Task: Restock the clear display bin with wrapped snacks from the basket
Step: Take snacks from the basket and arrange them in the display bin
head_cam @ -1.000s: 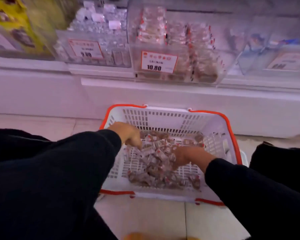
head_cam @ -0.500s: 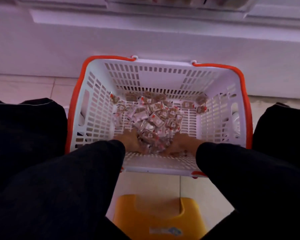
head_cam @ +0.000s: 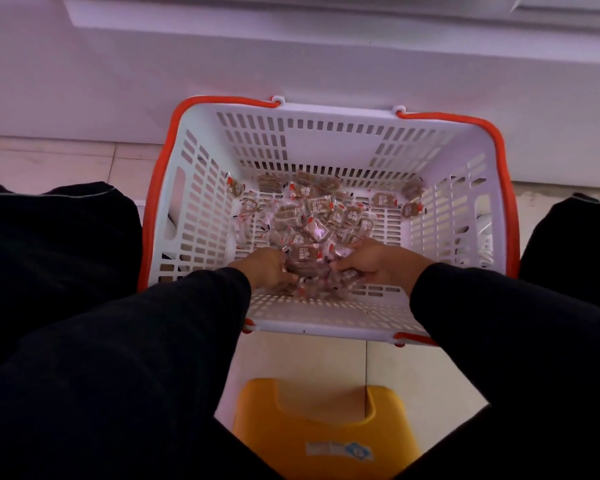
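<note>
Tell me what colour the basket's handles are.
Orange-red handles on a white slotted basket, seen clearly in the head view.

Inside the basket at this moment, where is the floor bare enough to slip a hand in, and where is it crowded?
Bare floor of the basket runs along its left wall and its right wall. The wrapped snacks crowd the middle, heaped between the left hand and right hand by the near wall.
</note>
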Tool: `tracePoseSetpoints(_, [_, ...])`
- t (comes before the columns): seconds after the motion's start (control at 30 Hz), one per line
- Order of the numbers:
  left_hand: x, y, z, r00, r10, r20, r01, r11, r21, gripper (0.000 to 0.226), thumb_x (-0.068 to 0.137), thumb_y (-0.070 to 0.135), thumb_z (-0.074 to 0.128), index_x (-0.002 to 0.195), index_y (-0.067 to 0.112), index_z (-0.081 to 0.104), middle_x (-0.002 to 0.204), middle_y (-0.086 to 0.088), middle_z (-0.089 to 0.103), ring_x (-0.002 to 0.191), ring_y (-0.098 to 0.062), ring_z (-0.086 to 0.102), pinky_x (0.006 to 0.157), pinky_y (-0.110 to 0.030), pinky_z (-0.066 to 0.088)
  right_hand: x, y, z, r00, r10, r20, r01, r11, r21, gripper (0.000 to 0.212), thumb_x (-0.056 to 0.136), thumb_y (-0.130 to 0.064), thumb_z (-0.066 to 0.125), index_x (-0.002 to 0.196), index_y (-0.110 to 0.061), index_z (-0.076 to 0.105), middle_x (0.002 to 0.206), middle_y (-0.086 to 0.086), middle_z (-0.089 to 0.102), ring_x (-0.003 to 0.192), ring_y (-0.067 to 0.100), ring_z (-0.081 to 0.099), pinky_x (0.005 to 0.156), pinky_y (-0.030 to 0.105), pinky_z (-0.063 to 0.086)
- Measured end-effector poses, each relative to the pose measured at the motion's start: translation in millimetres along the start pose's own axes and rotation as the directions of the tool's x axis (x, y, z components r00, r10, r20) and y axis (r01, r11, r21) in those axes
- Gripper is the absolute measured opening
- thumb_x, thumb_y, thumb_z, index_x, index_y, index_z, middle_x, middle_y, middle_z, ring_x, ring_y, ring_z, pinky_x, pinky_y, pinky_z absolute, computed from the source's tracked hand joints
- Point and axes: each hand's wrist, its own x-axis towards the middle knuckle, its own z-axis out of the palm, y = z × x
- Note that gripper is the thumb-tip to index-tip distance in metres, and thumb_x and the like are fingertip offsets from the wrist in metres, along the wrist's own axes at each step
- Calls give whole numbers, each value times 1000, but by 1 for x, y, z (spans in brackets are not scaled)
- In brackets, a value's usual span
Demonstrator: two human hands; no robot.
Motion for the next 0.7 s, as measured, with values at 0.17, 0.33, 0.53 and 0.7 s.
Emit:
tracePoseSetpoints(0.17, [-9,-11,-6,982,-103,160,58,963,264,58,87,48,69,129,12,55,129,-7,59,105,-28,59,89,-36,50,-5,8,-14,996,-36,85,11,960,280,52,71,-17,79,115,1,59,96,18,75,79,29,74,66,42,62])
tracePoseSetpoints(0.33, [-9,-6,-17,982,-156,105,146,985,93,17,88,20,70,86,6,61,75,-5,63,59,-18,56,55,-27,47,-10,8,-22,997,-23,-68,40,964,262,30,89,-4,68,117,-5,57,98,15,75,87,30,75,63,35,60])
tracePoseSetpoints(0.53, [-16,19,-27,982,-108,158,188,691,-698,13,88,16,64,81,6,66,78,-9,68,63,-17,66,61,-30,61,-21,-6,-25,997,-51,-51,63,963,264,8,92,-4,65,95,-10,60,77,3,67,70,14,63,52,25,55])
tracePoseSetpoints(0.7, [-17,44,-30,988,-48,150,155,451,-879,26,102,14,47,125,2,48,107,-23,71,82,-28,75,66,-34,61,-28,-14,-14,994,-108,35,92,946,310,6,92,-7,64,94,-10,59,87,3,64,83,14,58,62,22,55])
